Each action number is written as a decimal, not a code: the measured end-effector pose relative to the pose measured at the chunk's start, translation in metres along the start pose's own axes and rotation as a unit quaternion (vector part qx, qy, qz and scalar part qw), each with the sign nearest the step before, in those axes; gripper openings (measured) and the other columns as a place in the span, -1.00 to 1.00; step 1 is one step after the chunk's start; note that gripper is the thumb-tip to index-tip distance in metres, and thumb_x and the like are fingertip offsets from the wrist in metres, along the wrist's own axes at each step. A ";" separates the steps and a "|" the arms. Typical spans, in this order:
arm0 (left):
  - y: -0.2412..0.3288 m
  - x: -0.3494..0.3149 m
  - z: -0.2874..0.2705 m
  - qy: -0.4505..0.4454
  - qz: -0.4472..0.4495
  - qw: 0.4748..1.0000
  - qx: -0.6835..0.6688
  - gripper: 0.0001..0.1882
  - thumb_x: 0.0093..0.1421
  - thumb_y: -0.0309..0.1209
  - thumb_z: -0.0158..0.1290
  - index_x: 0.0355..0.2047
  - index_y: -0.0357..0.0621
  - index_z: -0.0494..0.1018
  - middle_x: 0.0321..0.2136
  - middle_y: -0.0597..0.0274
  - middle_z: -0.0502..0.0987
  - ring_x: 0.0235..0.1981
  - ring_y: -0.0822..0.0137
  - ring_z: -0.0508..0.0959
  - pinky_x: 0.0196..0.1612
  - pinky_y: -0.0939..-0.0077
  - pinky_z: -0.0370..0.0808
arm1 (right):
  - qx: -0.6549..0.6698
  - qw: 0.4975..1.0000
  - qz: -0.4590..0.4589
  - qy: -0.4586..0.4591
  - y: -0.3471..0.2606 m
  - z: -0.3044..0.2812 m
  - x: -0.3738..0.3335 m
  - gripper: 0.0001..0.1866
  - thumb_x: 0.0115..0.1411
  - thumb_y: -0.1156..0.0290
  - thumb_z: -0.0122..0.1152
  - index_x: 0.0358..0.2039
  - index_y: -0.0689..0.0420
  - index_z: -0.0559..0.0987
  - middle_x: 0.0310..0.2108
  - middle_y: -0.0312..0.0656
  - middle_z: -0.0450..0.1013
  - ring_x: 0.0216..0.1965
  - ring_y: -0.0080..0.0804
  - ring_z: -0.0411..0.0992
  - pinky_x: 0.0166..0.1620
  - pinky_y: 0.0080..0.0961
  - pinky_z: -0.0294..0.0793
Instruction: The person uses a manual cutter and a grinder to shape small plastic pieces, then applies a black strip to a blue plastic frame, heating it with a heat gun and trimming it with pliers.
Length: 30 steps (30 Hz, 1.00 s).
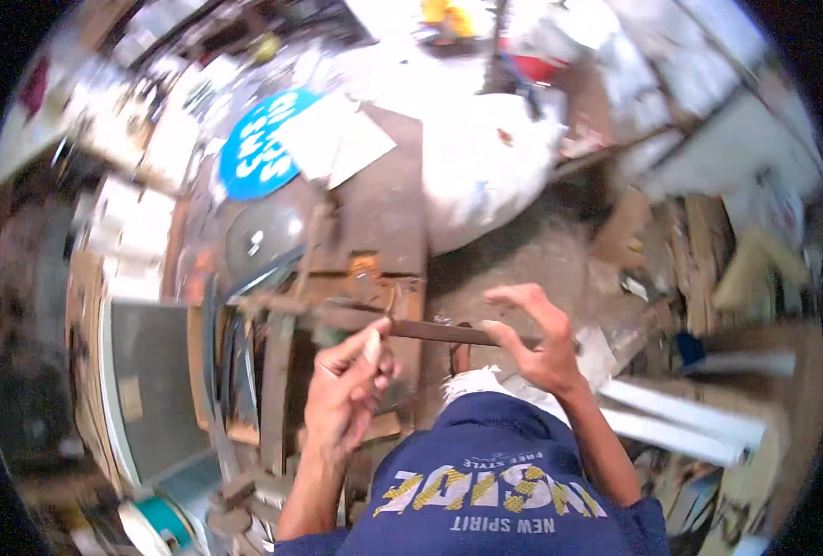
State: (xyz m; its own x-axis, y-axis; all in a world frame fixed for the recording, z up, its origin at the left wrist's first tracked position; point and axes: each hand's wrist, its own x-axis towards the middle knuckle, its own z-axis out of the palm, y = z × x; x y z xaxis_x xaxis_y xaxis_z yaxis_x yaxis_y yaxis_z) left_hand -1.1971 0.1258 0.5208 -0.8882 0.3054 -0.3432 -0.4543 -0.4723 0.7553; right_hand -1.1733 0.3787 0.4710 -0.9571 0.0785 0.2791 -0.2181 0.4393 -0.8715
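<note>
My left hand [351, 385] is closed in a pinch at the left end of a flat, dark brown bar [444, 332]. The bar lies roughly level in front of my body, and blur hides its exact kind. My right hand [541, 343] is at the bar's right end, thumb and forefinger spread wide apart. Its thumb is close to that end; whether they touch I cannot tell. A thin curved piece [392, 301] shows just above my left fingertips. Past the left hand is the near end of a brown workbench [374, 222] with an orange object [363, 267] on it.
A blue round sign [254, 176] and white sheets [360, 148] lie on the bench. A large white sack [485, 171] stands beyond it. A framed grey panel [161, 389] leans at left, above a teal and white roll [157, 524]. White strips [689, 417] lie at right.
</note>
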 end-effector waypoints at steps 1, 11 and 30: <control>-0.011 0.001 0.021 -0.048 -0.045 0.998 0.002 -0.64 0.30 -0.40 0.14 0.04 -0.37 0.50 -0.47 0.30 0.49 -0.44 0.46 0.48 -0.27 0.60 0.47 | 0.027 0.999 -0.024 0.024 -0.016 -0.018 -0.004 -0.60 0.07 0.42 0.42 -0.05 0.17 0.59 -0.09 -0.09 0.57 -0.06 -0.18 0.52 0.04 -0.33 0.47; -0.211 -0.119 0.253 -0.397 -0.290 0.835 0.246 -0.58 0.31 -0.42 0.08 0.10 -0.50 0.42 -0.26 0.08 0.58 -0.32 0.38 0.54 -0.15 0.49 0.50 | 0.156 0.898 -0.035 0.410 -0.047 -0.203 -0.325 -0.83 0.16 0.66 0.31 -0.21 0.31 0.63 -0.26 -0.10 0.55 -0.23 -0.44 0.49 -0.17 -0.51 0.48; -0.611 -0.606 0.333 -0.982 -0.040 0.050 0.180 -0.88 0.14 -0.49 0.25 -0.33 -0.28 0.59 -0.41 0.06 0.63 -0.35 0.18 0.63 -0.29 0.39 0.50 | 0.071 0.288 0.197 0.934 -0.234 -0.089 -0.861 -0.80 0.26 0.35 0.30 -0.35 0.25 0.67 -0.42 -0.29 0.58 -0.38 -0.63 0.44 -0.31 -0.59 0.39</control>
State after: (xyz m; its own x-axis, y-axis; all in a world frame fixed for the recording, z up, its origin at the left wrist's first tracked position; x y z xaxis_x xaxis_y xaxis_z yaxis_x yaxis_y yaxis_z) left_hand -0.3583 0.5044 0.4526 0.9943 -0.0470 0.0962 -0.1070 -0.4670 0.8778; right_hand -0.2809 0.2878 0.4709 0.8324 0.4996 -0.2396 -0.2960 0.0354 -0.9545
